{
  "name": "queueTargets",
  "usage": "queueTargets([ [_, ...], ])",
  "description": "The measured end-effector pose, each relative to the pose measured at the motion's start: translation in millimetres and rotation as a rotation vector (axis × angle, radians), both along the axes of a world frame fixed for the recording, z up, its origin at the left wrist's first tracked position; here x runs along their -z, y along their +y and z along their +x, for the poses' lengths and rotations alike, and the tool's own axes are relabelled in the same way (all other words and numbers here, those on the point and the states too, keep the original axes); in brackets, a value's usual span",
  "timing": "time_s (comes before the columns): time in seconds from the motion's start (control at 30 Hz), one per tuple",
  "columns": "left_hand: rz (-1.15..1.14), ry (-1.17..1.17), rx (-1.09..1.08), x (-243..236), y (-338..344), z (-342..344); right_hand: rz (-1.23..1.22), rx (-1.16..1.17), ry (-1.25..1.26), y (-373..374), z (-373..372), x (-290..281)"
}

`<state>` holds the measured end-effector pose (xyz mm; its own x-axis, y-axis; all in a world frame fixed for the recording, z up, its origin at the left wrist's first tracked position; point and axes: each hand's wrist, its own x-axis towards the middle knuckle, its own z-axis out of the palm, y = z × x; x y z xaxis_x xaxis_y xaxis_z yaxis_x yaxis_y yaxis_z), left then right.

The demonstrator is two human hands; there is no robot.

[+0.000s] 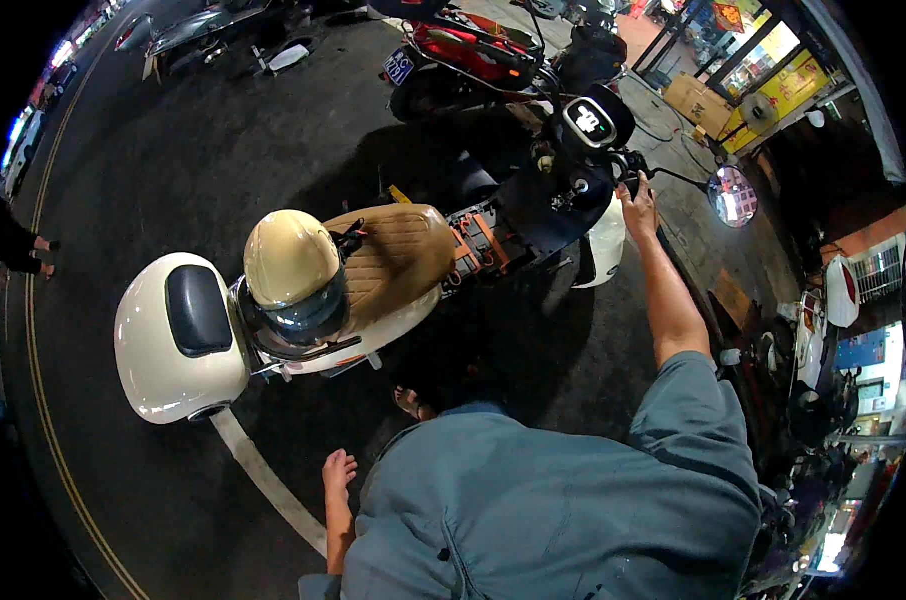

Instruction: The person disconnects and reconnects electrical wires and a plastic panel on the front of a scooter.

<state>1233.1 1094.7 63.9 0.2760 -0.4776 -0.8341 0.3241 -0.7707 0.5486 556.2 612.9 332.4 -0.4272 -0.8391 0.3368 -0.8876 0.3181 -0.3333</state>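
A cream scooter with a brown quilted seat point(398, 260) stands across the middle of the view. My right hand point(640, 210) reaches forward and is closed round the handlebar grip, beside the stalk of the round mirror point(733, 196). Near that hand glows the dashboard display point(589, 121). My left hand point(340, 470) hangs low beside my body, fingers loosely bent, with nothing visible in it. On the seat's rear rests a cream helmet point(293, 262) with a dark visor. Ahead of the seat the body panels are off, and orange-brown parts point(481, 242) with wiring lie exposed.
A cream top box point(173, 340) sits behind the seat. Beyond the scooter stands a red motorbike point(473, 45). On the right pavement are a cardboard box point(698, 103), a fan point(760, 112) and loose hoses. Another person's hands point(45, 257) show at far left.
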Motion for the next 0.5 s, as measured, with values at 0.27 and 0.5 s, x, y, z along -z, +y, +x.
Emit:
queueTargets([
  [0.27,0.034,-0.006,-0.006,10.5,13.6,4.3,-0.017,0.100,0.018,0.3,10.1,-2.3],
  [0.5,0.004,-0.026,-0.043,21.4,24.3,-8.4,-0.054,0.076,0.153,-13.4,12.7,7.6],
])
